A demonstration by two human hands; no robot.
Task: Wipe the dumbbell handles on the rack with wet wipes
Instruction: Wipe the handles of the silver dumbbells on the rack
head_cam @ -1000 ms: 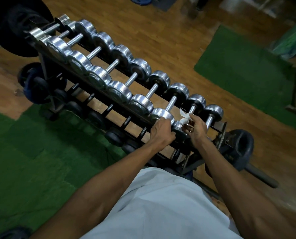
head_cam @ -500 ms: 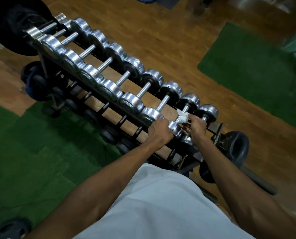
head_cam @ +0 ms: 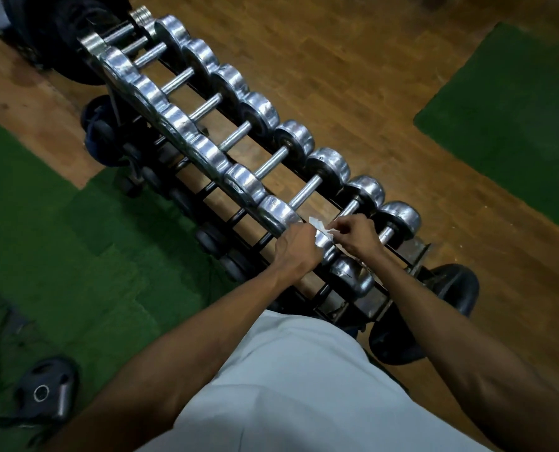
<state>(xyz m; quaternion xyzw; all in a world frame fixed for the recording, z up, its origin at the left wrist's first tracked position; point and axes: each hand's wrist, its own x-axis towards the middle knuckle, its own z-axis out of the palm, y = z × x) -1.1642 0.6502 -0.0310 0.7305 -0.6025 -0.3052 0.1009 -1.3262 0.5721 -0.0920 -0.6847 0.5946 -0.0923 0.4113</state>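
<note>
A crumpled white wet wipe point(head_cam: 320, 227) sits pinched in the right hand point(head_cam: 356, 234) over a chrome dumbbell handle point(head_cam: 348, 210) near the black rack's point(head_cam: 411, 256) 5 o'clock end. At its 9 o'clock, the left hand point(head_cam: 296, 247) clamps a chrome dumbbell head point(head_cam: 279, 212). A dark weight plate point(head_cam: 45, 391) lies on green matting point(head_cam: 76, 272).

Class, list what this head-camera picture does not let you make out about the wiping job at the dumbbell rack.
- Handle being wiped: hidden in the head view by the right hand and wet wipe.
- What the left hand grips: covered by its own fingers.
- Far end of the rack: blurred, cut off by the top edge.
- Lower-tier black dumbbells: dark, partly hidden under the chrome dumbbells.
</note>
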